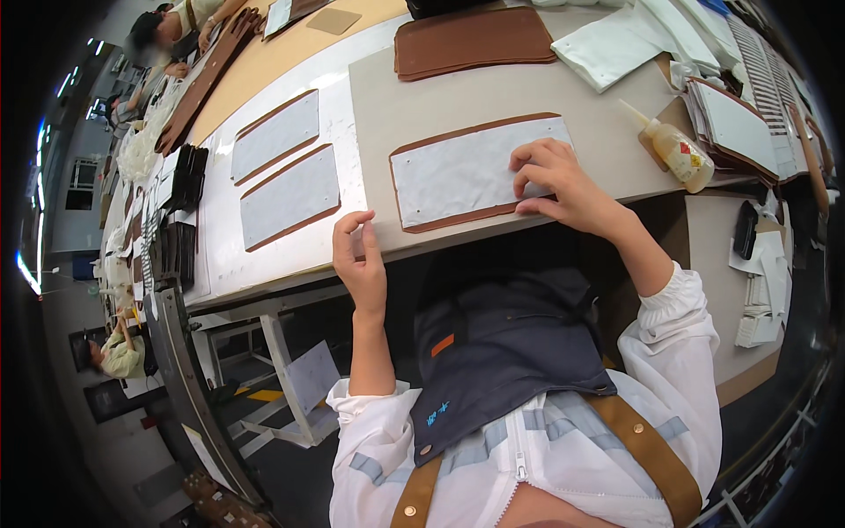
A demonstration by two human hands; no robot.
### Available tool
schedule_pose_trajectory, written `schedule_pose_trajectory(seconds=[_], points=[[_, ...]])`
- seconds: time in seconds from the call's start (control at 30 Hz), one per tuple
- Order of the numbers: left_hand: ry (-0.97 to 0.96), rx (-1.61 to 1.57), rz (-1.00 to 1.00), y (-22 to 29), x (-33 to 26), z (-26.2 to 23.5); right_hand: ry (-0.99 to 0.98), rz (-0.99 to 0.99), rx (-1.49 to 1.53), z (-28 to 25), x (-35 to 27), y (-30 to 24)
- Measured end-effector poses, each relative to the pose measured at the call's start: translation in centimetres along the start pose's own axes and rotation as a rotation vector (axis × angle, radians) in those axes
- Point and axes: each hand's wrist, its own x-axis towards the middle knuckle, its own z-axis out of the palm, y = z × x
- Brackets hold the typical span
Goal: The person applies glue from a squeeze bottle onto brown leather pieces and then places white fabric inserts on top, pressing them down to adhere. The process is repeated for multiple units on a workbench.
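Observation:
A brown leather panel (464,225) lies at the near edge of the table in front of me, with a white sheet (458,176) on top of it. Brown strips show along the panel's long sides. Over the right end of the sheet is my right hand (563,185), its fingers bent and thumb apart, nothing seen in its grasp. My left hand (359,268) is raised by the table edge, left of the panel. Its fingers curl loosely, the thumb stands apart, and I see nothing in it.
Two similar white-topped panels (290,198) lie to the left. A stack of brown leather pieces (471,44) sits at the back. To the right are a glue bottle (682,157) with a pointed nozzle, white sheets (607,44) and stacked panels (731,128). Other people work at far left.

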Motion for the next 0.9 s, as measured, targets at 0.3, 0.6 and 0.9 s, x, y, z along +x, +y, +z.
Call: schedule_pose_trajectory(seconds=[0.3,0.6,0.9], points=[[0.005,-0.098,-0.031,-0.3,0.0,0.1,-0.012,0.009,0.005,-0.1,0.1,0.1],[-0.008,-0.085,-0.036,-0.6,-0.1,0.0,0.045,-0.175,-0.289,0.1,-0.1,-1.7],[0.030,-0.136,-0.147,1.1,-0.2,0.1,0.188,-0.133,-0.299,1.1,-0.2,-2.5]])
